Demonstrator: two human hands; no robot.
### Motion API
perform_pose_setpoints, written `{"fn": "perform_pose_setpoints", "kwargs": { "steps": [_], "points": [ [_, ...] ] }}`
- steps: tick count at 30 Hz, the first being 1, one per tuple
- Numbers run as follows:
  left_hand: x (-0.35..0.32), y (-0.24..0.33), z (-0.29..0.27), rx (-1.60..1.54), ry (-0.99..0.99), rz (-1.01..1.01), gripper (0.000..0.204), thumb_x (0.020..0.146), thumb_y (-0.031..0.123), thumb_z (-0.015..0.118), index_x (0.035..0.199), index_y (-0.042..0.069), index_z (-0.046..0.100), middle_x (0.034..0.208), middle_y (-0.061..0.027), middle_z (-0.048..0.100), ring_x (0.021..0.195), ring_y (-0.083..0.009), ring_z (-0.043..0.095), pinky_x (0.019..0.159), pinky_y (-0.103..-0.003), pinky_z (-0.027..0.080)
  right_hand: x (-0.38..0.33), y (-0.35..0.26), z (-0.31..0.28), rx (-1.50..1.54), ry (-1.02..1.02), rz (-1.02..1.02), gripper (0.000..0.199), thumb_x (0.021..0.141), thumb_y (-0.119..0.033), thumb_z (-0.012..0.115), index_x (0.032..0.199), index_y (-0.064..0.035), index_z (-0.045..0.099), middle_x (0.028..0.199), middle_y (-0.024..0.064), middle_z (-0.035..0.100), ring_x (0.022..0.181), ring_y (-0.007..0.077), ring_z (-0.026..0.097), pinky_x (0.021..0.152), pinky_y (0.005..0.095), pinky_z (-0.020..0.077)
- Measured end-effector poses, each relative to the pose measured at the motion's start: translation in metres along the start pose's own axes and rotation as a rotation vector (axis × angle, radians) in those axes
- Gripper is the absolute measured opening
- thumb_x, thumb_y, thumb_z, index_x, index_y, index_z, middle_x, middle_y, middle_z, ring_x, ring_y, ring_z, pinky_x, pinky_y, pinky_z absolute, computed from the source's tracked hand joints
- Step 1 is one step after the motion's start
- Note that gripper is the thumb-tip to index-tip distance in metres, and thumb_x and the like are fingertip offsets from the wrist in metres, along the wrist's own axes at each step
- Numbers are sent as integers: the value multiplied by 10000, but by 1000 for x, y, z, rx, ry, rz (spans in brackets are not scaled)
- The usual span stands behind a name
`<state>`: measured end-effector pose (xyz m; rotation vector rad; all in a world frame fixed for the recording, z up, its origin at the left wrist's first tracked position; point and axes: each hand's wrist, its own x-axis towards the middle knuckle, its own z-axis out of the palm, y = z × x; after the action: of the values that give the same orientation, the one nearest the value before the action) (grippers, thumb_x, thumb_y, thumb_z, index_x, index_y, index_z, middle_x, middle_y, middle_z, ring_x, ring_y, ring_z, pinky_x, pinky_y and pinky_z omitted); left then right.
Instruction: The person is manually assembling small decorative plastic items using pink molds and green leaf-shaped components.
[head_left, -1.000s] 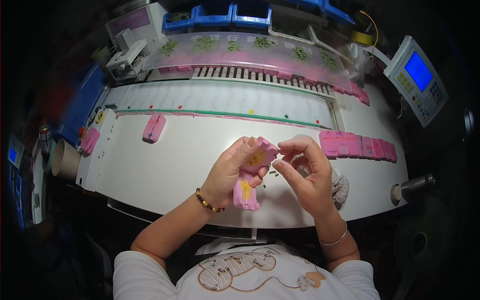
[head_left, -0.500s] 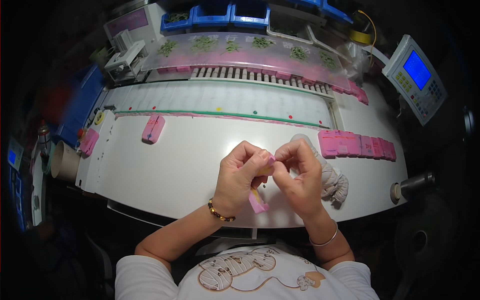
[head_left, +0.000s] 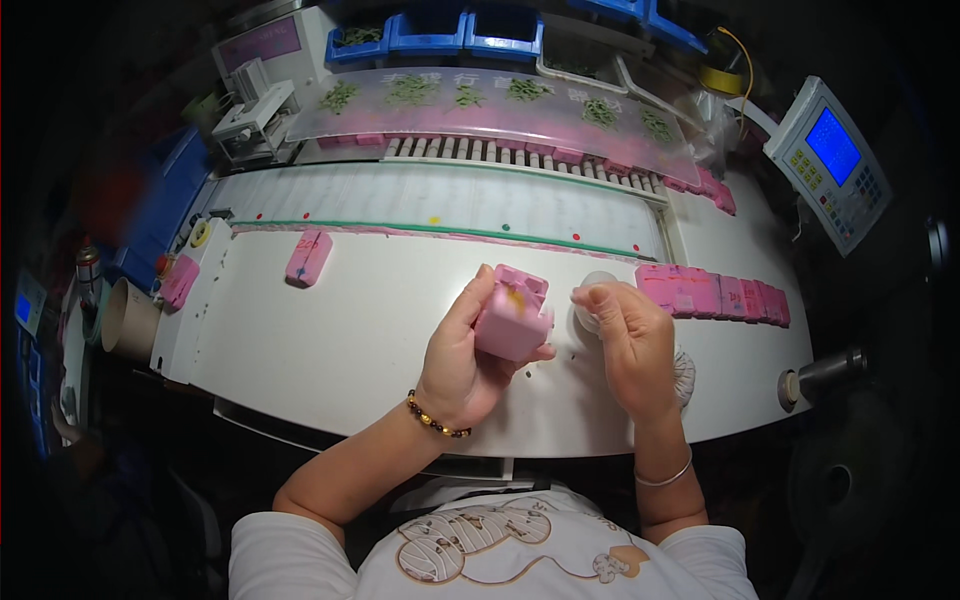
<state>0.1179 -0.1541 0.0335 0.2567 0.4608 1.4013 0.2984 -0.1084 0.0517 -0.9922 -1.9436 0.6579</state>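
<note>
My left hand [head_left: 460, 360] is closed around a pink rubber mould [head_left: 512, 330], held up off the white table, with a notched, yellow-marked end facing up. My right hand [head_left: 640, 340] is apart from it, a short way to the right, thumb and fingers pinched together. Whether anything small sits in that pinch cannot be made out. Beneath those fingertips is a round whitish object [head_left: 598, 278], mostly covered by the hand. A greyish cloth bundle [head_left: 684, 378] lies partly hidden behind my right wrist.
A row of pink moulds [head_left: 712, 293] lies at the right; a single mould [head_left: 309, 258] is at the left. Beyond are a glass-topped strip [head_left: 420, 195], rollers [head_left: 500, 152] and a clear shelf bearing green branched pieces [head_left: 410, 92]. A keypad display [head_left: 833, 150] stands far right.
My hands have drawn apart. The left now holds the mould upright and more fully in view; the hanging pink flap no longer shows. My right hand has moved right, over the round whitish object.
</note>
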Motion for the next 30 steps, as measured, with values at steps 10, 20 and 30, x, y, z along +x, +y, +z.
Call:
{"fn": "perform_pose_setpoints", "kwargs": {
  "steps": [10, 20, 30],
  "points": [
    [-13, -12, 3, 418, -89, 147, 445, 1027, 436, 443, 1236, 47, 501, 1131, -85, 580, 1062, -164, 587, 902, -355, 514, -6, -18, 21, 884, -127, 396, 323, 810, -77, 780, 1084, -31, 616, 998, 28, 642, 819, 59, 564, 709, 202, 471],
    [-12, -2, -17, 1023, -241, 610, 305, 989, 303, 577, 1113, 25, 559, 1097, -74, 558, 1022, -142, 551, 915, -295, 457, -7, -18, 12, 332, -60, -80, 278, 728, -83, 824, 963, -83, 675, 871, -56, 641, 758, 54, 510, 661, 227, 356],
    [-10, 42, -15, 510, -614, -257, 357, 781, 2, 785, 1073, 16, 580, 1110, -68, 601, 1008, -154, 623, 885, -326, 534, -3, -9, -1, 1008, -489, 79, 407, 776, 67, 722, 1163, -4, 618, 1084, 77, 632, 899, 118, 585, 843, 266, 483]
  ]
}}
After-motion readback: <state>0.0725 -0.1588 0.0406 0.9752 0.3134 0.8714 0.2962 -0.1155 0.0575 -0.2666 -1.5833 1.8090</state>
